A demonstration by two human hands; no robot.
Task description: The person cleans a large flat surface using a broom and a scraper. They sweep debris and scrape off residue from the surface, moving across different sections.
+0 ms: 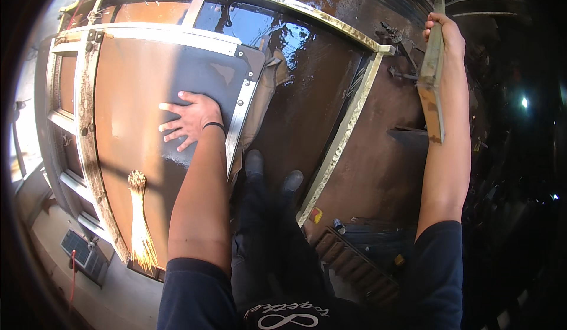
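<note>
My left hand [192, 120] lies flat on a dark grey, brown-edged panel [136, 82], its fingers spread and holding nothing. Metal strips with bolts run along the panel's edges. On the right, my raised right hand [446, 34] is wrapped round a long, flat piece of wood [432, 73]. This wood is worn and greenish-brown, and its lower part angles down along my forearm. What it belongs to, if anything, I cannot make out. Nearer me than my left hand, a bundle of straw bristles like a small broom [139, 212] rests on the same panel.
A pale rail [348, 123] slants beside my feet [254, 163]. Beyond the panel is a wet, shiny brown surface [277, 40]. A ribbed dark rack [354, 265] stands at the lower right. At lower left is a small solar panel [82, 253]. The far right is in deep shadow.
</note>
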